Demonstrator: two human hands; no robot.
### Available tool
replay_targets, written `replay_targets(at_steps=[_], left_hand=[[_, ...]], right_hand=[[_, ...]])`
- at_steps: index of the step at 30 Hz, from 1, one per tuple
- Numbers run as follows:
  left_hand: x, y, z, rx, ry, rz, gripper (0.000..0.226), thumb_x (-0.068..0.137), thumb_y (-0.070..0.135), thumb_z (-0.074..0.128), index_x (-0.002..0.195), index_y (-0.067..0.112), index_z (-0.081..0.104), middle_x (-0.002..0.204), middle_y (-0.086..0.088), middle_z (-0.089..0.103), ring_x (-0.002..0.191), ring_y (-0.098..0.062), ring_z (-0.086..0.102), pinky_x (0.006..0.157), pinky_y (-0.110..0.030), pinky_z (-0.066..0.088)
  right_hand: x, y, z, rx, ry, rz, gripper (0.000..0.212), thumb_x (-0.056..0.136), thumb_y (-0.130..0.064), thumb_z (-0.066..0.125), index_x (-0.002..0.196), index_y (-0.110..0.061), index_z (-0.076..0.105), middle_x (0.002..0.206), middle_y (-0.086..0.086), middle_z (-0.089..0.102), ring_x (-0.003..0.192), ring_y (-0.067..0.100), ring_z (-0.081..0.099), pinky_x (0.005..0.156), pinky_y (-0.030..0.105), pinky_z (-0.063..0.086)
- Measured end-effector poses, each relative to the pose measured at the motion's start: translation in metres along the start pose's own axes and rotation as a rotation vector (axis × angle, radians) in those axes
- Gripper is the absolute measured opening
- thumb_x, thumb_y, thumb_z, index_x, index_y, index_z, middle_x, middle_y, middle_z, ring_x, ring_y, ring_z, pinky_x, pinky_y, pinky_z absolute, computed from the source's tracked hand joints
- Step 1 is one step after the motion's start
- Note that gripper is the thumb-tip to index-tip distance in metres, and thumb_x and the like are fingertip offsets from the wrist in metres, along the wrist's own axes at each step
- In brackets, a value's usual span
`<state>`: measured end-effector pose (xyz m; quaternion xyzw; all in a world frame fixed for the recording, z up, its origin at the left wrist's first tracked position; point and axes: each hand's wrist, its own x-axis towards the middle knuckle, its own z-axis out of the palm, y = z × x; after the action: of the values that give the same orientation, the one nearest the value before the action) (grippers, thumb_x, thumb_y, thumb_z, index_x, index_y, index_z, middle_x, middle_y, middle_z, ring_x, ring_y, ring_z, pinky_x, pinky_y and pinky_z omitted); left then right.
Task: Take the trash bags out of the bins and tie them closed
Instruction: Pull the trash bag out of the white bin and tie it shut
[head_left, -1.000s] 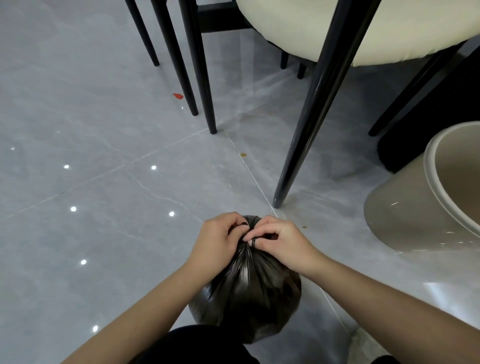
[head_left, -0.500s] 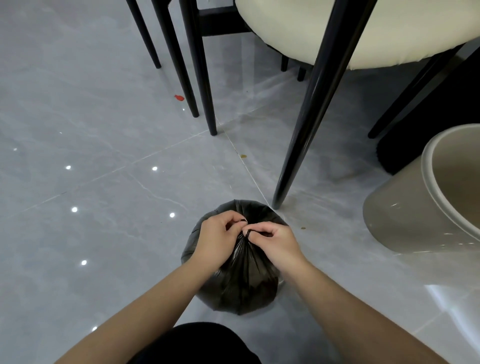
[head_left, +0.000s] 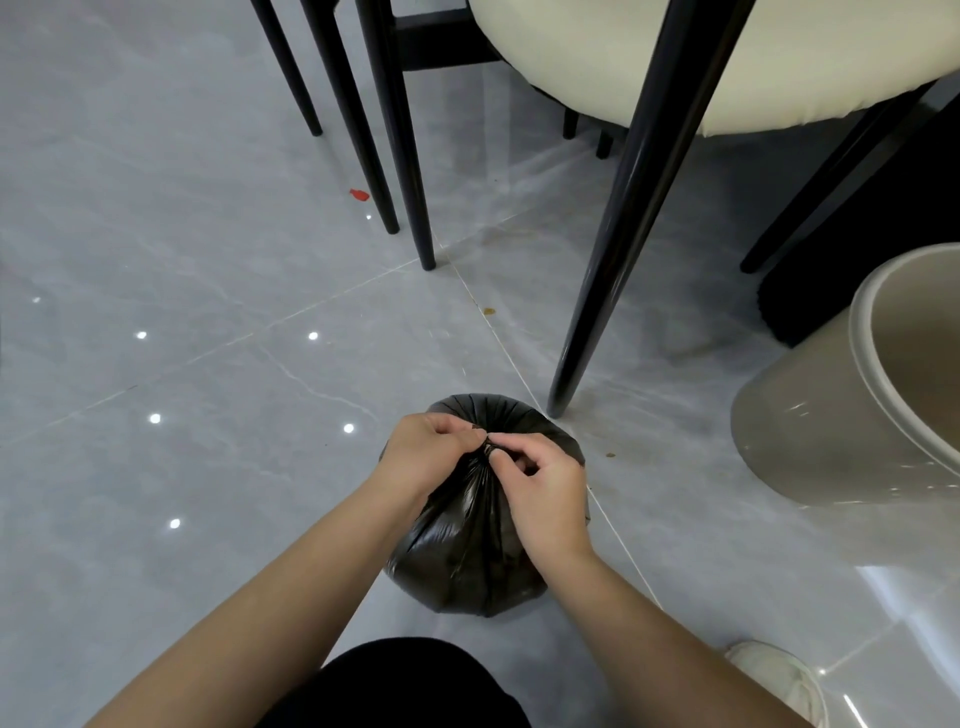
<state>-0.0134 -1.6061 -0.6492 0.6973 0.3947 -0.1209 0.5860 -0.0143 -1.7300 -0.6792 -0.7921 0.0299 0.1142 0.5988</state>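
A person crouched over a grey tiled floor (head_left: 171, 249) works at the neck of a black trash bag (head_left: 467, 556), which sits on the floor near the bottom centre of the scene, just near of a black chair leg (head_left: 613, 249). The bag is full and rounded, its plastic gathered into tight pleats that run up to a single twisted point at the top; its contents cannot be made out through the dark film. The left hand (head_left: 426, 452) pinches that twisted neck from the left, fingers curled closed on the plastic, while the right hand (head_left: 540, 483) grips it from the right, thumb and forefinger pressed to the same point. The two hands meet at the knot.

At the right edge stands a beige bin (head_left: 810, 415), tilted in the wide-angle view, its mouth turned toward the camera; the part of the interior that shows holds no liner. A cream chair seat (head_left: 675, 57) spans the far side, with further dark legs to the far left. A small red scrap (head_left: 358, 195) lies on the far-left tiles, and a pale shoe (head_left: 779, 675) shows at the near right.
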Motion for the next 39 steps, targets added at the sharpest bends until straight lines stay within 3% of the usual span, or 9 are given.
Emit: replay_targets(at_steps=[2, 5, 8, 10, 15, 21, 26, 35, 39], left_hand=[[-0.001, -0.001, -0.001, 0.035, 0.028, 0.04, 0.006, 0.083, 0.021, 0.07, 0.082, 0.015, 0.072, 0.072, 0.004, 0.064, 0.069, -0.008, 0.056, 0.07, -0.023, 0.046], [-0.011, -0.01, -0.005, 0.151, 0.214, 0.38, 0.004, 0.082, 0.018, 0.068, 0.082, 0.021, 0.064, 0.076, 0.008, 0.063, 0.069, -0.003, 0.057, 0.071, -0.018, 0.045], [-0.02, -0.031, -0.007, 0.434, 0.231, 0.683, 0.009, 0.079, 0.024, 0.068, 0.076, 0.029, 0.061, 0.072, 0.013, 0.057, 0.07, -0.004, 0.056, 0.075, -0.036, 0.048], [-0.021, -0.039, -0.003, 0.5, 0.192, 0.693, 0.007, 0.078, 0.027, 0.069, 0.078, 0.032, 0.064, 0.073, 0.017, 0.058, 0.071, -0.002, 0.056, 0.075, -0.043, 0.05], [-0.013, -0.04, 0.004, 0.444, 0.211, 0.718, 0.003, 0.081, 0.018, 0.071, 0.081, 0.021, 0.072, 0.078, 0.014, 0.066, 0.071, -0.005, 0.061, 0.073, -0.037, 0.052], [-0.009, -0.037, 0.002, 0.455, 0.19, 0.698, 0.007, 0.079, 0.027, 0.063, 0.073, 0.028, 0.064, 0.072, 0.015, 0.061, 0.064, -0.006, 0.058, 0.071, -0.042, 0.051], [-0.002, -0.035, -0.003, 0.501, 0.159, 0.744, 0.011, 0.077, 0.032, 0.057, 0.074, 0.026, 0.066, 0.069, 0.015, 0.058, 0.06, -0.004, 0.056, 0.066, -0.041, 0.051], [0.008, -0.04, -0.008, 0.561, 0.032, 0.747, 0.02, 0.08, 0.038, 0.05, 0.087, 0.029, 0.067, 0.077, 0.019, 0.058, 0.067, -0.001, 0.056, 0.076, -0.043, 0.05], [0.007, -0.04, -0.005, 0.689, -0.019, 0.742, 0.014, 0.091, 0.029, 0.05, 0.084, 0.026, 0.061, 0.08, 0.014, 0.056, 0.073, -0.003, 0.054, 0.091, -0.039, 0.037]], right_hand=[[0.001, 0.001, -0.001, -0.055, -0.002, -0.039, 0.016, 0.08, -0.008, 0.068, 0.088, -0.02, 0.076, 0.08, -0.011, 0.067, 0.068, 0.01, 0.056, 0.067, 0.01, 0.043], [0.004, 0.0, 0.0, -0.099, 0.004, -0.045, 0.013, 0.08, -0.01, 0.068, 0.085, -0.02, 0.075, 0.08, -0.011, 0.064, 0.068, 0.01, 0.054, 0.066, 0.01, 0.043], [0.007, -0.001, 0.001, -0.062, 0.011, -0.001, 0.013, 0.079, -0.007, 0.067, 0.082, -0.018, 0.072, 0.085, -0.007, 0.063, 0.068, 0.01, 0.056, 0.065, 0.011, 0.044], [0.007, -0.001, 0.003, -0.043, -0.003, 0.035, 0.013, 0.079, -0.005, 0.066, 0.081, -0.017, 0.071, 0.088, -0.005, 0.063, 0.067, 0.007, 0.056, 0.065, 0.01, 0.045], [0.005, -0.003, 0.001, 0.005, 0.003, 0.074, 0.012, 0.08, -0.003, 0.066, 0.084, -0.013, 0.072, 0.09, -0.003, 0.064, 0.065, 0.002, 0.057, 0.066, 0.008, 0.045], [0.005, -0.003, -0.001, 0.045, -0.087, 0.1, 0.012, 0.085, -0.004, 0.064, 0.087, -0.015, 0.068, 0.098, -0.002, 0.06, 0.073, -0.008, 0.056, 0.069, 0.003, 0.042], [0.008, -0.002, -0.003, 0.049, -0.182, 0.166, 0.007, 0.086, -0.008, 0.065, 0.091, -0.012, 0.068, 0.103, 0.0, 0.057, 0.078, 0.002, 0.055, 0.071, 0.003, 0.042], [0.01, 0.003, -0.009, 0.141, -0.255, 0.313, 0.007, 0.084, -0.01, 0.068, 0.089, -0.012, 0.072, 0.104, -0.001, 0.059, 0.088, 0.005, 0.061, 0.08, 0.013, 0.048], [0.014, 0.008, -0.012, 0.106, -0.241, 0.31, 0.005, 0.083, -0.012, 0.069, 0.085, -0.015, 0.071, 0.102, -0.001, 0.061, 0.089, 0.006, 0.062, 0.083, 0.017, 0.049]])
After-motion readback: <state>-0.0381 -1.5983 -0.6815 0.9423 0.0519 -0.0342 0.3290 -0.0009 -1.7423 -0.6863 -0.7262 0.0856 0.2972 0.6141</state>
